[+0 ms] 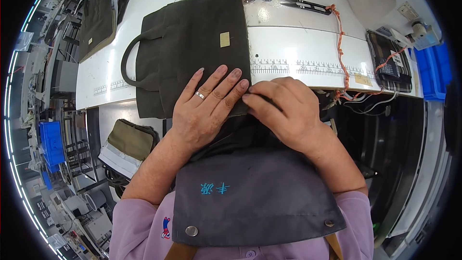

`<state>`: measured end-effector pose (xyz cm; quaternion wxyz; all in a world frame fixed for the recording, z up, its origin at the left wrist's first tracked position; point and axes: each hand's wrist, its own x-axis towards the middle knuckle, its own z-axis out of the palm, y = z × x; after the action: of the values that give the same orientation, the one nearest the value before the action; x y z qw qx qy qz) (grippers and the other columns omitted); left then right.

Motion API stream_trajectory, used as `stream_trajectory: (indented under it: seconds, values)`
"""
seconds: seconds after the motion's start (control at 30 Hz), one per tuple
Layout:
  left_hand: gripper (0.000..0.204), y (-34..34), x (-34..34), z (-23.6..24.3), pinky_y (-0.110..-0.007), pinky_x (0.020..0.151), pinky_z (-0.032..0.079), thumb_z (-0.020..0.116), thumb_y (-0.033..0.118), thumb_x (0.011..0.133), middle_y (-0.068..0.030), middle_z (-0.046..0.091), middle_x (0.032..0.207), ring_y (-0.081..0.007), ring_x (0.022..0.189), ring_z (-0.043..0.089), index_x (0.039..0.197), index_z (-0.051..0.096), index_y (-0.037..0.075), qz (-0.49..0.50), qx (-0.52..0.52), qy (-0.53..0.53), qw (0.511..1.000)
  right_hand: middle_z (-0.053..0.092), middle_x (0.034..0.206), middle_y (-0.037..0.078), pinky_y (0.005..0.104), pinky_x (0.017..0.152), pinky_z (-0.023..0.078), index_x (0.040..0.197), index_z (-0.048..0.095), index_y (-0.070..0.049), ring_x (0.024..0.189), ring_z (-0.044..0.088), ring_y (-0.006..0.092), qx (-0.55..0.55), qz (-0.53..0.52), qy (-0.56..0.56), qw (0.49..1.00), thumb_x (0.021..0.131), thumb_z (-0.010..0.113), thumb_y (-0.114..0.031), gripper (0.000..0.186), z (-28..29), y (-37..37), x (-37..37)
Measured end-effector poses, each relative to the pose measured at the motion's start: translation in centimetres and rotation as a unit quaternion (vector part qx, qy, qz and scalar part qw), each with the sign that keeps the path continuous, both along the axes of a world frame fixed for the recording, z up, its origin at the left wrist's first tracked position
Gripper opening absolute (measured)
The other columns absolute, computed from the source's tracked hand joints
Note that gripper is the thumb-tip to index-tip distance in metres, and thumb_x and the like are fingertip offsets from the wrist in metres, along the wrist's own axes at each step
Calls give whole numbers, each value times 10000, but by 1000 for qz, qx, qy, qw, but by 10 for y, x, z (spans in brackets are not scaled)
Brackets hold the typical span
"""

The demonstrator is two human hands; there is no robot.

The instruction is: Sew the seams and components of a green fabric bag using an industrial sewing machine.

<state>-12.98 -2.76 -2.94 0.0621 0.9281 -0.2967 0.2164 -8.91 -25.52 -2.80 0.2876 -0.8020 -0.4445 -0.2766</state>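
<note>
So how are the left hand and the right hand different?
The left hand lies flat on the dark cloth, while the right hand is curled at the cloth's edge. The left hand wears a silver ring; no ring shows on the right hand. Both are bare, without gloves.

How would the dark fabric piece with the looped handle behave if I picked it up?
The dark fabric piece would probably sag and fold, since it looks like flat cloth. Its looped handle might keep its shape better, as it holds a smooth curve. Rolling seems unlikely, because the piece lies broad and flat.
</note>
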Motion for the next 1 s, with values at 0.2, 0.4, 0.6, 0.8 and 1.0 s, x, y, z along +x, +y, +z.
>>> stream_trajectory:
  seconds: [0.2,0.4,0.6,0.8,1.0]
  values:
    - [435,5,-3,12,-460,1181,378,584,172,944,-51,628,1447,-234,1371,570,1367,663,110,-6,33,34,999,696,967,61,290,648,516,938,710,-29,873,683,176,-18,68,-87,994,730,706,-117,225,13,3,11]
    - [575,19,16,57,-492,1139,419,723,396,890,-66,618,1444,-246,1370,561,1374,640,97,-78,15,209,975,736,982,121,324,757,623,956,732,7,936,755,233,-58,119,-42,990,763,700,-78,213,14,-1,13]
    - [558,13,67,49,-521,1173,366,748,348,894,-88,558,1501,-270,1398,526,1368,621,82,-70,-14,151,986,725,935,125,314,751,607,915,700,6,914,739,227,-73,128,-40,988,737,692,-89,202,21,0,15]
    - [569,19,81,35,-584,1190,313,733,331,910,-96,520,1527,-287,1451,462,1404,583,91,-78,-47,186,978,729,904,107,294,716,581,916,709,-5,900,742,208,-91,142,-25,985,744,689,-100,198,27,4,21]
    - [570,25,96,32,-671,1169,300,705,352,939,-106,475,1552,-303,1471,428,1429,560,101,-92,-25,197,976,734,896,70,261,678,534,911,713,-37,877,736,163,-109,131,-37,985,760,688,-118,173,31,9,34]
